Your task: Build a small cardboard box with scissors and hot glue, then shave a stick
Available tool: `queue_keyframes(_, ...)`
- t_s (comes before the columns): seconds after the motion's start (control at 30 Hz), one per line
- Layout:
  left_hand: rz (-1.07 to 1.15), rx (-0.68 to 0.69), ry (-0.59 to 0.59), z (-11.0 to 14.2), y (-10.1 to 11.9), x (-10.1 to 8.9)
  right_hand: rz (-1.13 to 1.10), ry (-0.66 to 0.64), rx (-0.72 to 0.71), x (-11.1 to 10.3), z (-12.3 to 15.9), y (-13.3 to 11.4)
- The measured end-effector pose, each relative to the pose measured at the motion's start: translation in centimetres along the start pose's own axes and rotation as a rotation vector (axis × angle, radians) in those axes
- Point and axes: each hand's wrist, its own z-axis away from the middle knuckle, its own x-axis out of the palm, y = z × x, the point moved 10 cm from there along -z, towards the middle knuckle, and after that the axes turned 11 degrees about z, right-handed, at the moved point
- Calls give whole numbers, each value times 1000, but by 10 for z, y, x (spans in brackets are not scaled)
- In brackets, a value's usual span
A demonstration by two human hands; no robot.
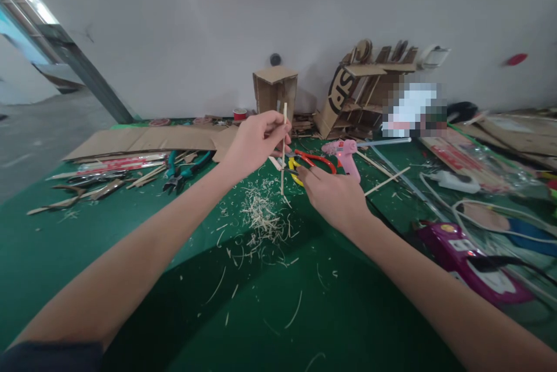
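Observation:
My left hand (263,138) pinches a thin wooden stick (282,180) that stands nearly upright, its lower end just above the table. Beside the stick, my right hand (335,195) is closed around what looks like a small metal blade (292,172), which meets the stick; most of it is hidden by the fingers. Curled wood shavings (263,218) lie heaped below both hands. Behind the right hand are a red-handled tool (319,158) and yellow handles (294,174), partly covered.
A pink glue gun (346,154) rests to the right, near a purple power strip (470,264) with cables. Teal-handled pliers (185,169) and cardboard sheets (148,140) lie left. Against the wall stand a cardboard box (263,93) and a cardboard shelf (335,93). Shavings dot the green table (261,349).

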Motion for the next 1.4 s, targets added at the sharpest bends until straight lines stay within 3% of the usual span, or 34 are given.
queue_keyframes(0.4,14,-7,7,0,3,1,-117,-18,15,2,-4,1)
queue_keyframes(0.5,13,3,8,0,3,1,-124,-98,17,13,0,-3)
queue_keyframes(0.63,1,7,10,0,1,-1,-142,-208,-83,30,12,-21)
queue_keyframes(0.8,16,2,9,-1,0,-2,-86,-94,-19,29,13,-16)
queue_keyframes(1.07,12,13,27,-3,-3,-3,5,137,43,8,0,-4)
queue_keyframes(1.2,14,12,22,-3,-3,-4,-5,115,30,4,-1,-6)
queue_keyframes(1.4,30,-22,26,-3,-4,-2,-71,-17,53,13,-2,-4)
